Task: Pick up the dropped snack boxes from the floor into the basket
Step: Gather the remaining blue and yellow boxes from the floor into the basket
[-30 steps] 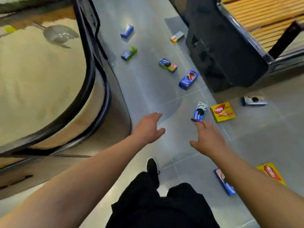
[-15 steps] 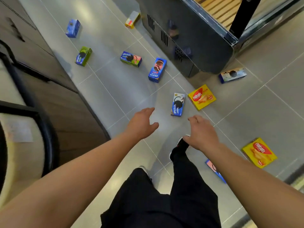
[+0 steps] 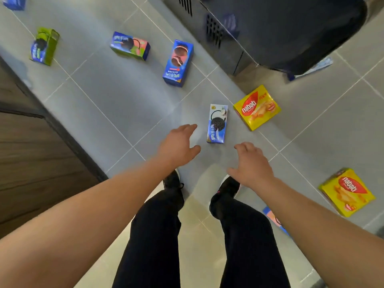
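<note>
Several snack boxes lie on the grey tiled floor. A small blue-and-white cookie box point(image 3: 217, 124) lies just beyond my hands. A yellow wafer box point(image 3: 257, 107) sits to its right, and a second yellow wafer box point(image 3: 346, 191) lies at the right edge. Farther off are a blue box with pink cookies point(image 3: 178, 63), a blue-and-green box point(image 3: 130, 45) and a green box point(image 3: 44, 46). My left hand point(image 3: 178, 144) hovers empty, left of the cookie box. My right hand point(image 3: 251, 165) hovers empty below it. No basket is in view.
A dark metal display unit point(image 3: 280, 30) stands at the upper right, with a box partly under its edge point(image 3: 318, 66). A dark wooden counter base point(image 3: 31, 154) runs along the left. Another blue box point(image 3: 274, 220) is half hidden under my right forearm. My shoes point(image 3: 173, 182) stand on the tiles.
The view has swung down and closer to the floor; the boxes appear larger and nearer. Both hands stay spread and empty, now close to the blue-and-white cookie box.
</note>
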The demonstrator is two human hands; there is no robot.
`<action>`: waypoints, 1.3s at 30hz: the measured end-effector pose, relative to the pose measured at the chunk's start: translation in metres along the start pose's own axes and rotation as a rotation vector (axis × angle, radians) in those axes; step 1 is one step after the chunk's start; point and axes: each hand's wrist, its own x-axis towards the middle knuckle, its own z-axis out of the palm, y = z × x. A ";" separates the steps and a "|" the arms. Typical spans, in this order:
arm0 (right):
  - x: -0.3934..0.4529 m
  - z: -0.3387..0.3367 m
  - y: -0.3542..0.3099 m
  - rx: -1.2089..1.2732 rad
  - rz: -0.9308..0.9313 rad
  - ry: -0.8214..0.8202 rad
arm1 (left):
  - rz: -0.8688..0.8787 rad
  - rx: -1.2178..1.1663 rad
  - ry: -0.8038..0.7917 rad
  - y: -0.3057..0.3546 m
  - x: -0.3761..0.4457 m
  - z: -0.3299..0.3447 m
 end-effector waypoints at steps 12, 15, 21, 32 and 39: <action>0.253 0.197 0.049 0.279 0.248 -0.092 | -0.043 -0.080 -0.148 -0.107 0.212 0.213; 0.299 0.232 0.065 0.400 0.316 -0.050 | -0.086 -0.132 -0.164 -0.121 0.252 0.254; 0.365 0.271 0.086 0.522 0.304 0.037 | -0.253 -0.545 -0.210 -0.123 0.305 0.314; 0.304 0.242 0.057 0.697 0.358 0.092 | -0.577 -1.060 -0.080 -0.107 0.243 0.289; 0.208 0.175 0.001 0.937 0.372 -0.056 | -0.732 -1.221 -0.118 -0.094 0.129 0.198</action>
